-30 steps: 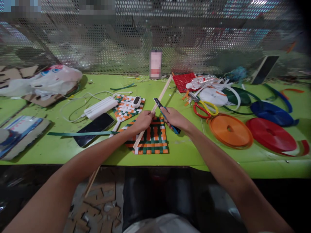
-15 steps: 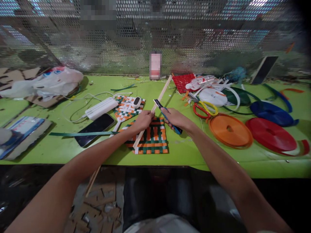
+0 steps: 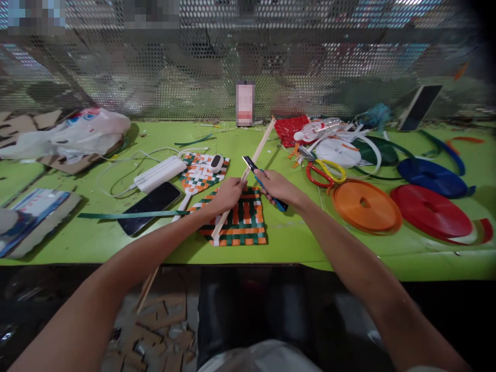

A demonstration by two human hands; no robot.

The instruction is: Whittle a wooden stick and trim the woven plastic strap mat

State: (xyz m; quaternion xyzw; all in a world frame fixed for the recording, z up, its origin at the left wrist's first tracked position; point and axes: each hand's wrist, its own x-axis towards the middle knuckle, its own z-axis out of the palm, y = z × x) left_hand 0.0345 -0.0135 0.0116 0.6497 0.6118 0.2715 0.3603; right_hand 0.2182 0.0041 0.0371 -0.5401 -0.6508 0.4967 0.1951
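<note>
My left hand (image 3: 229, 194) is closed around a thin flat wooden stick (image 3: 263, 140), which slants from near my body up and away to the right. A blue and black utility knife (image 3: 276, 199) is gripped in my right hand (image 3: 276, 185), its blade close to the stick just beyond my left fingers. Whether the blade touches the wood I cannot tell. Under the stick and my left hand lies a woven square of orange, green and white strips (image 3: 248, 222). Behind it is a smaller woven fan (image 3: 201, 175) with a white handle and a small white device (image 3: 216, 164) on it.
At left lie a dark phone (image 3: 151, 209), a white power bank (image 3: 160, 173) with a cable, and a plastic bag (image 3: 85, 132). To the right are scissors (image 3: 324, 173) and strip coils, including orange (image 3: 349, 206), red (image 3: 430, 219) and blue (image 3: 430, 178). A perforated metal screen (image 3: 186, 77) stands behind.
The knife has shifted slightly back along the stick, its blade turned a little. The left hand keeps its hold on the stick. The whole view has moved slightly.
</note>
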